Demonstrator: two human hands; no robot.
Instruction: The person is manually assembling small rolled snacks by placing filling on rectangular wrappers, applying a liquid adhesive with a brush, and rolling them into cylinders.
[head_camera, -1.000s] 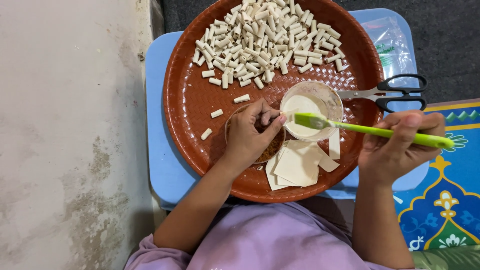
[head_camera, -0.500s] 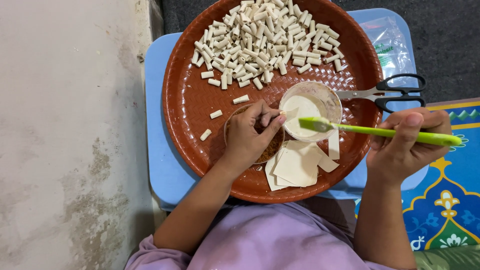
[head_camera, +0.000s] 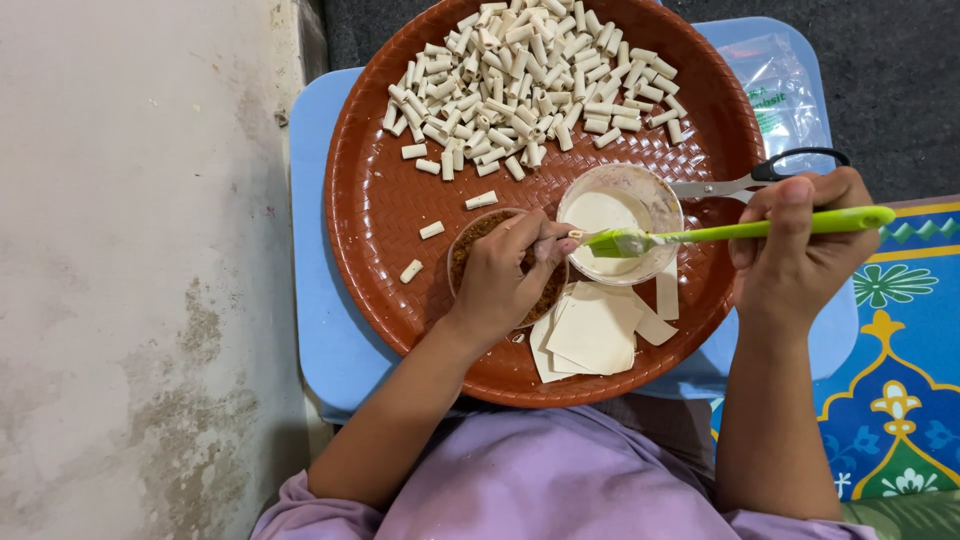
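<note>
Green brush (head_camera: 730, 232) in closed right fingers (head_camera: 790, 215)

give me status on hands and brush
Left hand over filling bowl, pinching something small. Right hand grips green brush, tip at paste bowl. Nothing blocking.

The round tray (head_camera: 380, 210) is reddish brown with a woven pattern, and it sits on a pale blue stool (head_camera: 310, 290). The little rolls (head_camera: 520, 80) and flat sheets (head_camera: 595, 330) are cream, the brush (head_camera: 740, 232) is bright green, and the scissors (head_camera: 760, 178) have black handles. The mat (head_camera: 900, 380) is blue with green, yellow and white ornaments; the sleeves (head_camera: 560, 480) are lilac.
</note>
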